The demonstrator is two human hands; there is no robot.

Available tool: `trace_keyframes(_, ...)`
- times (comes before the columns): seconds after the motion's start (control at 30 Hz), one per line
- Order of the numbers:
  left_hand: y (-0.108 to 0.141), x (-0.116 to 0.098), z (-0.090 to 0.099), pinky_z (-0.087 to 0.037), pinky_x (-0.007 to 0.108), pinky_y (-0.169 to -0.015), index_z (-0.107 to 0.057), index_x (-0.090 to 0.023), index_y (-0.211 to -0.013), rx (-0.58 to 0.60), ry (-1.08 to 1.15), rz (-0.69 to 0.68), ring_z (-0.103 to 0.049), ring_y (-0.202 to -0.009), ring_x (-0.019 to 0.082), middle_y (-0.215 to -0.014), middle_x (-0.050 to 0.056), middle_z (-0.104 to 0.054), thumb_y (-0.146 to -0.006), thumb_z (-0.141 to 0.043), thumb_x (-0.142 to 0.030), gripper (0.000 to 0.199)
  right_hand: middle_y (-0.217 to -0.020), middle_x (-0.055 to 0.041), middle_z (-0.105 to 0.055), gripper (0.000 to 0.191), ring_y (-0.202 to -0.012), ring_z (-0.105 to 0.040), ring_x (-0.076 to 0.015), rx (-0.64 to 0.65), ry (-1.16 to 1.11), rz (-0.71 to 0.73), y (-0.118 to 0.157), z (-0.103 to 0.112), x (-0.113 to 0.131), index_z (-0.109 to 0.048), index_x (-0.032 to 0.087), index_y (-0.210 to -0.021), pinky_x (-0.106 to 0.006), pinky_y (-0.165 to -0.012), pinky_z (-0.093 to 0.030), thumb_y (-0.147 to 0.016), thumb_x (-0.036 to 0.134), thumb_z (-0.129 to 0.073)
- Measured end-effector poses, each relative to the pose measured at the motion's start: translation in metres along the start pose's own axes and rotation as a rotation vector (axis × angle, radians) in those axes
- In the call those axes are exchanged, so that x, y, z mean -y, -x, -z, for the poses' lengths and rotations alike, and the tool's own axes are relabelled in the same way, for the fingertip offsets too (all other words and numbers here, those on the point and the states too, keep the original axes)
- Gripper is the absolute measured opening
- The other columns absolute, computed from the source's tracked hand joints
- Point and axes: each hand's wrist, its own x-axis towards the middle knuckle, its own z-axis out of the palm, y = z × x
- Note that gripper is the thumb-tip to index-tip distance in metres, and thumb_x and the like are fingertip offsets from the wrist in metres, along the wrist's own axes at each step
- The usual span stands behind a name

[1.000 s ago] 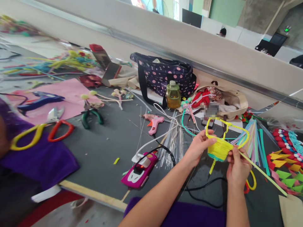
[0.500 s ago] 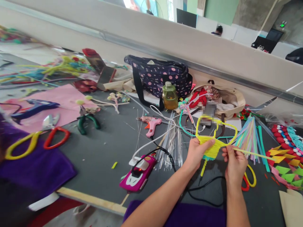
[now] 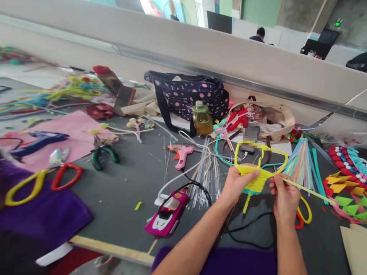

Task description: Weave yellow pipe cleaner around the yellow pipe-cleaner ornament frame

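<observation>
Left fingers gripping yellow frame, stem downward, right fingers pinching strip slanting rightward

Along the low wall we see a dark spotted bag, with a bottle of amber liquid just in front and an open beige bag to the right. Nearer us, a pink glue gun lies behind a magenta car-shaped power block. To our left, a blue glue gun lies on a pink sheet, near green-handled pliers. The far-left heap is blurred; we take it for coloured stems. Beyond the wall sits a person.
</observation>
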Motion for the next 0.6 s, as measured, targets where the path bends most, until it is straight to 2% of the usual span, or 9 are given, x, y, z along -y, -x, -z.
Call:
trace_keyframes(0.1, 0.004, -0.004, 0.001, -0.046, 0.024, -0.056, -0.072, -0.012, -0.075, 0.022, -0.123, -0.136, -0.058, -0.059, 0.014, -0.067, 0.003, -0.067, -0.062, -0.077, -0.031, 0.024, -0.062, -0.0028, -0.066, 0.029, -0.047, -0.053, -0.0096, -0.008, -0.012, 0.027, 0.002, 0.000, 0.004, -0.065, 0.013, -0.075, -0.019, -0.039, -0.036, -0.068, 0.039, -0.076)
trace_keyframes(0.27, 0.012, -0.012, 0.000, -0.050, 0.026, -0.067, -0.073, -0.015, -0.076, 0.074, -0.320, -0.342, -0.063, -0.073, 0.018, -0.081, 0.007, -0.070, -0.070, -0.072, -0.029, 0.015, -0.061, -0.0018, -0.065, 0.027, -0.046, -0.054, -0.0096, -0.052, -0.018, 0.081, 0.006, 0.002, 0.006, -0.065, 0.014, -0.076, -0.019, -0.039, -0.037, -0.069, 0.038, -0.076)
trace_keyframes(0.43, 0.015, -0.013, 0.001, -0.051, 0.028, -0.068, -0.074, -0.015, -0.078, 0.103, -0.371, -0.370, -0.065, -0.075, 0.021, -0.082, 0.009, -0.072, -0.070, -0.072, -0.030, 0.017, -0.060, 0.0004, -0.062, 0.027, -0.046, -0.052, -0.0079, -0.021, -0.053, 0.064, 0.009, 0.003, 0.009, -0.063, 0.014, -0.074, -0.018, -0.040, -0.037, -0.070, 0.038, -0.075)
trace_keyframes(0.6, 0.014, -0.010, 0.003, -0.052, 0.028, -0.066, -0.075, -0.015, -0.080, 0.067, -0.330, -0.344, -0.066, -0.073, 0.020, -0.083, 0.009, -0.072, -0.070, -0.073, -0.029, 0.018, -0.063, 0.0009, -0.063, 0.029, -0.049, -0.053, -0.0083, 0.116, -0.152, -0.129, 0.012, 0.001, 0.017, -0.063, 0.016, -0.082, -0.016, -0.038, -0.036, -0.068, 0.037, -0.077)
